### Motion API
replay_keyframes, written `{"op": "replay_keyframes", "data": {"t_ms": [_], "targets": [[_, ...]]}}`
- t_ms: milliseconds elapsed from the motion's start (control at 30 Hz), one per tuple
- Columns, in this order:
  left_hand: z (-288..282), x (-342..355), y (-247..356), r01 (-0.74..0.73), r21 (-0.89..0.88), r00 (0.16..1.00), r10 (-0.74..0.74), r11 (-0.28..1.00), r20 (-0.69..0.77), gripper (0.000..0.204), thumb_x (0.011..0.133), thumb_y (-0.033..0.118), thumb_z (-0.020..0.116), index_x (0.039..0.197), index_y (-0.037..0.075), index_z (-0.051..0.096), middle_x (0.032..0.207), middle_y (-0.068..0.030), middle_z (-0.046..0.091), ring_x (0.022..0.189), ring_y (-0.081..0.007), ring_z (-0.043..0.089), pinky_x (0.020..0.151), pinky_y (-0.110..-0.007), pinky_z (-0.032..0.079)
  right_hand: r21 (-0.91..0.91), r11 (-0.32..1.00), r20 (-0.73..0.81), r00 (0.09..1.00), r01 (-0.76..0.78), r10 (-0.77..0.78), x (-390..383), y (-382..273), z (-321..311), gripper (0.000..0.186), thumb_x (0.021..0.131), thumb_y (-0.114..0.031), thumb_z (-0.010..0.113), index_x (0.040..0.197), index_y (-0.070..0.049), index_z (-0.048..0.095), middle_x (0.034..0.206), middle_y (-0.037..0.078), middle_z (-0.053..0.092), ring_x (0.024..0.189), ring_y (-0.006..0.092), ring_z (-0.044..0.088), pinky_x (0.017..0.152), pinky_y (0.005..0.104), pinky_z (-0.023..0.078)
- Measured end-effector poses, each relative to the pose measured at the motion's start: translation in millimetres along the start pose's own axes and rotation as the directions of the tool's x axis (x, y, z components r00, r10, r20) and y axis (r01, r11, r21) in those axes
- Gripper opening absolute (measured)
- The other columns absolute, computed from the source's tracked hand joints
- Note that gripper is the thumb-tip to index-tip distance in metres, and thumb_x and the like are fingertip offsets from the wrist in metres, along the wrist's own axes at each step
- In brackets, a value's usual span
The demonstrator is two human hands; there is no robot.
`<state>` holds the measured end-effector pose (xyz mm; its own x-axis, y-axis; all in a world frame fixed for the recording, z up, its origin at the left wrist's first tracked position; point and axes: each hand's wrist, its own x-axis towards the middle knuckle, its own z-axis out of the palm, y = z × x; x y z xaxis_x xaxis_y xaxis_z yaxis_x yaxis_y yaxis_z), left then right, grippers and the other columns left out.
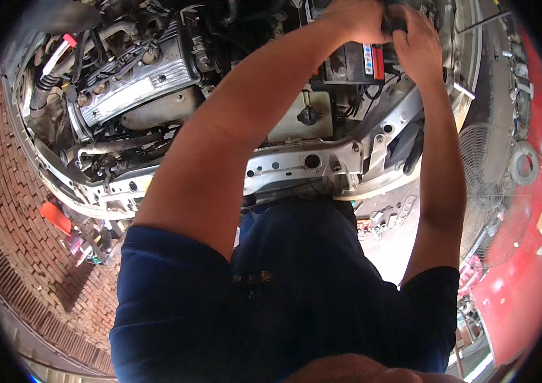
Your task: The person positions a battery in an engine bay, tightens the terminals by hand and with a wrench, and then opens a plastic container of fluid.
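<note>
Both my arms reach forward over an open engine bay. My left hand (359, 20) is closed near the far right of the bay, its fingertips meeting a small dark part (398, 24). From the other side, my right hand (419, 43) closes on the same dark part, thumb toward me. What that part is, I cannot make out. Just below the hands sits a car battery (342, 66) with a red and white label on its side. Nearer to me is a pale plastic reservoir (319, 105) with a black cap.
To the left lies the engine with its ribbed silver cover (146, 89). A metal crossmember (277, 163) runs along the bay's front edge, close to my body. On the right stand a wire-caged fan (485, 185) and a red panel (520, 281). Brick paving (22, 210) covers the left.
</note>
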<state>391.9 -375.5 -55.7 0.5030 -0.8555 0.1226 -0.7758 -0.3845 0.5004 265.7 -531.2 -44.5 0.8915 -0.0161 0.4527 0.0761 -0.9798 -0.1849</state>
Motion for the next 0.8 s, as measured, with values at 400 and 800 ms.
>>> {"op": "replay_keyframes", "data": {"t_ms": [400, 800], "targets": [[13.4, -0.4, -5.8, -0.03, 0.006, 0.999, 0.03, 1.0, -0.037, 0.059, 0.086, 0.052, 0.073, 0.126, 0.009, 0.077, 0.143, -0.0218, 0.064, 0.144, -0.0453, 0.047, 0.121, -0.059, 0.037, -0.018, 0.984, 0.057, 0.983, -0.175, 0.176, 6.2, -25.0, -8.8, 0.036, 0.083, -0.005, 0.055, 0.116, -0.001, 0.069, 0.116, 0.025, 0.071, 0.116, 0.0454, 0.064, 0.105, 0.0546, 0.051], [19.7, -8.5, -9.9, -0.034, 0.049, 0.994, 0.039, 0.998, -0.103, 0.055, 0.083, 0.048, 0.076, 0.124, 0.012, 0.078, 0.144, -0.0214, 0.064, 0.148, -0.0462, 0.044, 0.122, -0.059, 0.036, -0.061, 0.994, 0.013, 0.996, -0.088, 0.089, 5.2, -38.4, -2.6, 0.038, 0.084, -0.006, 0.06, 0.121, -0.002, 0.068, 0.117, 0.023, 0.07, 0.12, 0.044, 0.062, 0.11, 0.0539, 0.047]]}}
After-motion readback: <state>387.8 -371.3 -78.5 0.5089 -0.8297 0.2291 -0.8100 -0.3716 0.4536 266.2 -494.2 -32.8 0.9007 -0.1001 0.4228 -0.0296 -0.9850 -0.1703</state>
